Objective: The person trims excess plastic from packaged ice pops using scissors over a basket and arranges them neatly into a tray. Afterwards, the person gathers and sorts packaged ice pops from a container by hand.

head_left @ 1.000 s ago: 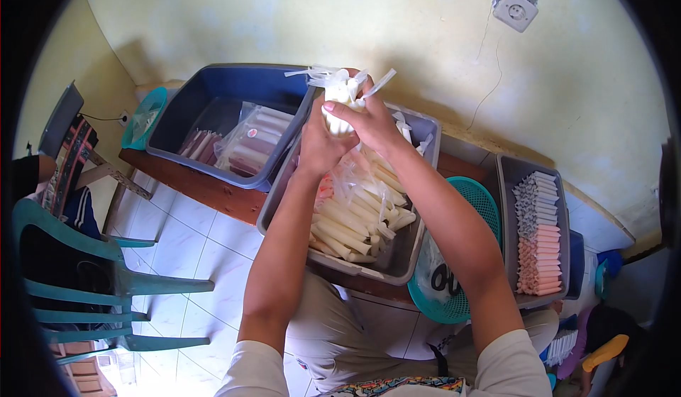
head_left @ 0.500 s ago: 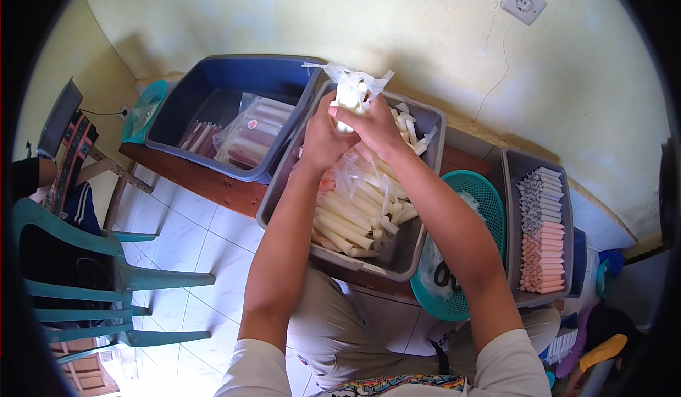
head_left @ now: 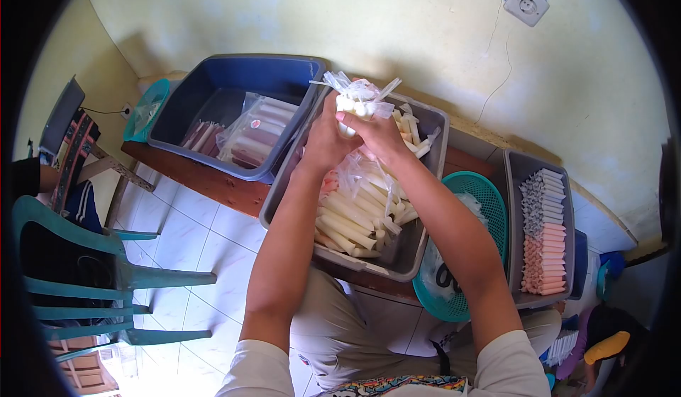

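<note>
Both hands are closed around an upright bundle of white ice pops (head_left: 346,107), slim filled plastic tubes with loose clear ends sticking up at the top. My left hand (head_left: 325,138) grips its left side. My right hand (head_left: 379,136) wraps the right side, its thumb across the front. The bundle is above the back of a grey tub (head_left: 406,261). Below my wrists, more cream-white ice pops (head_left: 347,219) lie piled in that tub, with crumpled clear plastic (head_left: 352,172) on top. My palms and most of the fingers are hidden.
On the left, a dark blue tub (head_left: 191,99) holds packs of purplish tubes (head_left: 266,124). To the right are a green basket (head_left: 496,202) with plastic bags and a grey tub (head_left: 516,173) of stacked grey and pink tubes. A green chair (head_left: 131,276) and other people are nearby.
The bundle's loose plastic ends have shifted and fanned out a little at the top. Both hands keep their grip in nearly the same place. The whole view has moved slightly.
</note>
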`<state>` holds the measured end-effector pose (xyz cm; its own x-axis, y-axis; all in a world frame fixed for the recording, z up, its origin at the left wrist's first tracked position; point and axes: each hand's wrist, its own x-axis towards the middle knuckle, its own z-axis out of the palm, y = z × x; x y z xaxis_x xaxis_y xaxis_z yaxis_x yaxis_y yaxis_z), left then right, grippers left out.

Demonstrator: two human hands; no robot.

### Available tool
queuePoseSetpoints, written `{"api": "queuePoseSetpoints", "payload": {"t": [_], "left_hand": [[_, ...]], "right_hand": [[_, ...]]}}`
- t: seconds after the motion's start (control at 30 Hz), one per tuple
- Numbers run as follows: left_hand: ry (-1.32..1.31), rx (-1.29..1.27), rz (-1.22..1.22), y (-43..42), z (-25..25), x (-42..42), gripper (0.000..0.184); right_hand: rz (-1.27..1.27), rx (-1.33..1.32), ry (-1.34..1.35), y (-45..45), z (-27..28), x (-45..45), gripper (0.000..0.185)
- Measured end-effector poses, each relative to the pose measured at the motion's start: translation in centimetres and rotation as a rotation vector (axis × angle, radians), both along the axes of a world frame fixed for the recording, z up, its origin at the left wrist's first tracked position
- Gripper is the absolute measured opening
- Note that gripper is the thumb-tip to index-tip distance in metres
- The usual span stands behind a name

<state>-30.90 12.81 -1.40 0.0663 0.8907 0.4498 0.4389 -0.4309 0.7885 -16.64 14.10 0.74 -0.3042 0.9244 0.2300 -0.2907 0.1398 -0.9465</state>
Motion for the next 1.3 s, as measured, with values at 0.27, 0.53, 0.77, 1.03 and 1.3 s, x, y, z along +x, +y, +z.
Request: {"api": "queuePoseSetpoints", "payload": {"t": [0.27,0.53,0.77,1.03,1.3], "left_hand": [[-0.029,0.118,0.039,0.0,0.2,0.4,0.093],[0.023,0.164,0.126,-0.5,2.6,0.3,0.084],[0.318,0.193,0.298,-0.8,4.1,-0.7,0.071],[0.526,0.049,0.247,-0.1,1.8,-0.6,0.083],[0.386,0.095,0.048,0.3,0.0,-2.7,0.086]], "right_hand": [[0.032,-0.052,0.146,-0.2,1.0,-0.7,0.073],[0.077,-0.055,0.254,0.1,2.2,-0.6,0.073],[0.067,-0.006,0.238,0.4,2.3,-0.6,0.057],[-0.17,-0.016,-0.159,0.4,0.3,1.7,0.055],[-0.364,0.439,-0.592,1.3,-2.2,2.8,0.048]]}}
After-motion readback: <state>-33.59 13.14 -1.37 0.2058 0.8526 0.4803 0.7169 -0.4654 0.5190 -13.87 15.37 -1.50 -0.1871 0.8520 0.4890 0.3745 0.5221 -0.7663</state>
